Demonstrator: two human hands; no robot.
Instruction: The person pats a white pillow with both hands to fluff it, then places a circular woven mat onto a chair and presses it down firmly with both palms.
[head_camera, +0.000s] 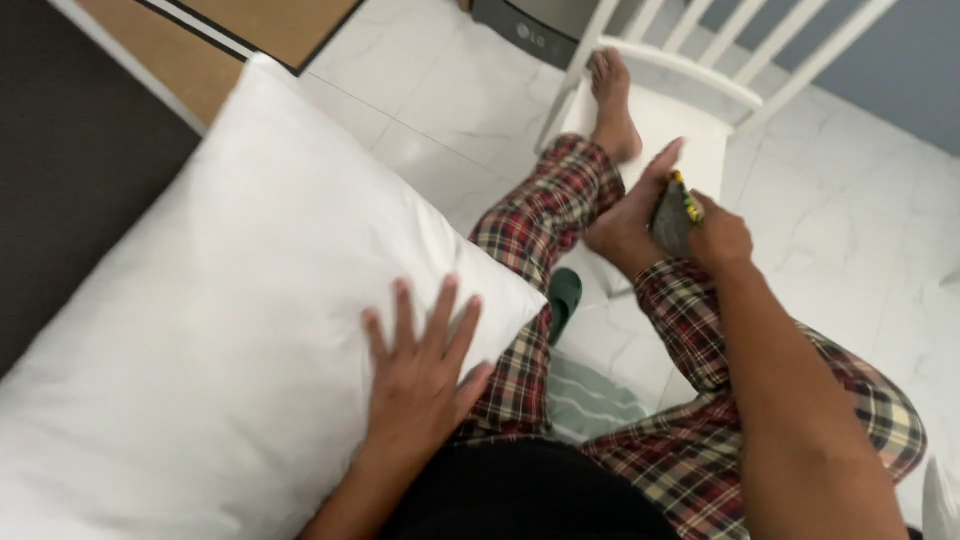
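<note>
A pale marble-patterned tile floor (450, 90) fills the background, with a dark surface along the left edge and a wooden panel at the top left. Largest in view is a plump white pillow (200, 330), lying at the person's left side and leaning against the left thigh. Next come the person's legs in red, cream and dark plaid trousers (700, 440), both bare feet propped on the seat of a white slatted chair (690, 110) ahead. On the floor between the legs lie a pale green striped mat (590, 400) and, just beyond it, a dark green slipper (563, 297). The left hand (420, 375) rests flat on the pillow's near corner, fingers spread wide, gripping nothing. The right hand (715, 240) is curled around a small dark phone-like object (675, 215) with a yellow-green patterned edge, held just beside the right foot.
</note>
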